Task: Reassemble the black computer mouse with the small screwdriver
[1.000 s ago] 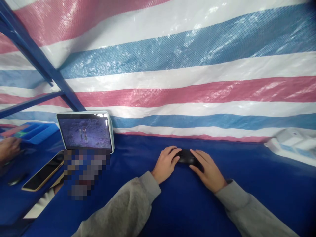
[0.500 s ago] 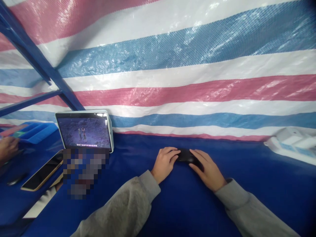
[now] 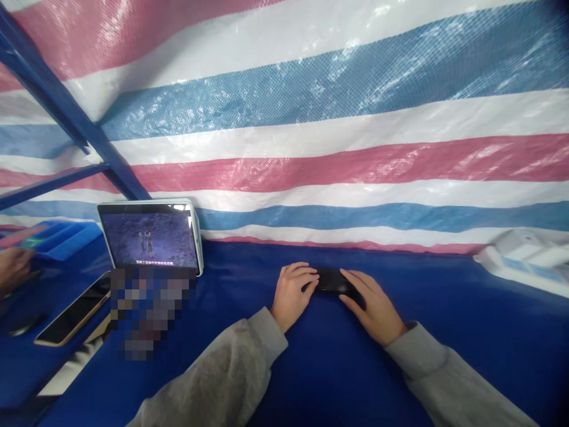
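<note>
Between my two hands a glossy black, elongated object (image 3: 331, 281) lies on the blue table (image 3: 338, 373); its exact kind cannot be made out. My left hand (image 3: 294, 295) is closed on its left end, thumb and fingers bent around it. On the right end, my right hand (image 3: 372, 305) grips it between thumb and fingers, with the palm arched over the table. Parts of the object are hidden under the fingers of both hands.
A tablet (image 3: 151, 237) playing a video stands at left. Near it are a phone (image 3: 75, 311) and a blurred-out patch. A co-worker's hand (image 3: 15, 267) is beside a blue tray (image 3: 66, 240) at far left. White packaging (image 3: 528, 261) lies at right, before a striped tarp (image 3: 311, 172).
My left hand has shifted slightly to the left with its end of the black object. My right hand has hardly moved. The camera view has drifted a little.
</note>
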`<state>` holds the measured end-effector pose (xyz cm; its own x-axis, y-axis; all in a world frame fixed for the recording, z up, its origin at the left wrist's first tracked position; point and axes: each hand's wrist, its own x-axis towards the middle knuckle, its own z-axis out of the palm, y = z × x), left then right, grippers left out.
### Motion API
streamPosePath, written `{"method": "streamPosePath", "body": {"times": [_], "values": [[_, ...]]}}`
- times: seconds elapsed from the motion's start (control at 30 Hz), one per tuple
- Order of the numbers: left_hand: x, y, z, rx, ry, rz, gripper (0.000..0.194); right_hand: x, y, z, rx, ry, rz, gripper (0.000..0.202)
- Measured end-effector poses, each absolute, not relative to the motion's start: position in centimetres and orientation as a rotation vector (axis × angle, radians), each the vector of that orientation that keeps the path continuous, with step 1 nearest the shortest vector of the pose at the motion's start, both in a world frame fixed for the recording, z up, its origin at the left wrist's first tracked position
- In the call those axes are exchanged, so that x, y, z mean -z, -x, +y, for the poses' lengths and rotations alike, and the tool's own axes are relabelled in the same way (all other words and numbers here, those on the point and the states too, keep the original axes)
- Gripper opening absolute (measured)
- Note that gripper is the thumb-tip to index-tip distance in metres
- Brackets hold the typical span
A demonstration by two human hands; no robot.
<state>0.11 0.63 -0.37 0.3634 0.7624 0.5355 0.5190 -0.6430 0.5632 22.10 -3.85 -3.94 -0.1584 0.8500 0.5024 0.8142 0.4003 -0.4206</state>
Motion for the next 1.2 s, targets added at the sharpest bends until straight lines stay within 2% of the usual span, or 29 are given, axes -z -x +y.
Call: {"method": "streamPosePath", "body": {"times": [0.67,0.87,1.2], "values": [[0.6,-0.23,0.45,-1.098,-2.374,1.124,0.014,3.95,-22.03,-3.81,-0.054,1.425,-1.971,0.049],[0.38,-0.13,0.32,-1.054,-2.396,1.122,0.022,4.18,-22.11,-3.7,-0.051,1.431,-1.964,0.05],[0.76,-0.14,0.73,-1.088,-2.317,1.111,0.013,4.47,-22.27,-3.7,-0.05,1.437,-1.967,0.049]]}}
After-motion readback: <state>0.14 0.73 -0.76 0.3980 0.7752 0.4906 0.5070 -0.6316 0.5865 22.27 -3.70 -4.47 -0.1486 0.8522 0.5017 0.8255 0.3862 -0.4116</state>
